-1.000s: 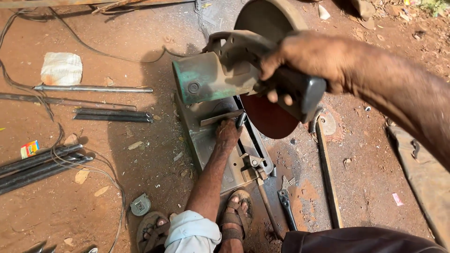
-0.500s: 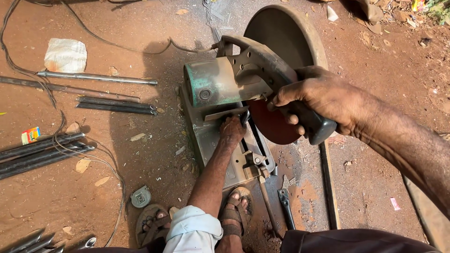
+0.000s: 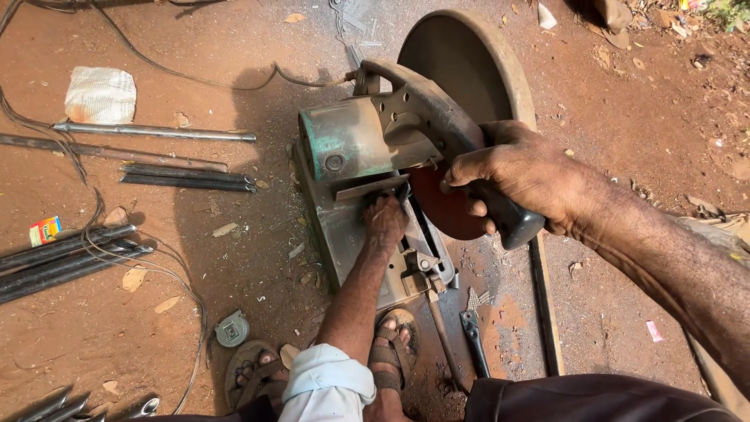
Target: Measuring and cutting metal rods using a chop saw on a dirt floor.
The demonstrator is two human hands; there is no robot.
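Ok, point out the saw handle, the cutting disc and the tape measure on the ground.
saw handle (image 3: 512,223), head view, black grip's lower end below the right hand.
cutting disc (image 3: 441,207), head view, reddish face.
tape measure (image 3: 232,329), head view, round case's top.

The right hand (image 3: 523,176) comes in from the right edge, its forearm bare and stretched diagonally down to the lower right corner. Its fingers (image 3: 476,168) are curled shut in a full fist-like grip, knuckles up, thumb tucked below. The left hand (image 3: 385,221) reaches straight forward and down from the body, arm extended, a pale rolled sleeve bunched at the elbow. Its fingers are bent, pressing down, back of the hand upward.
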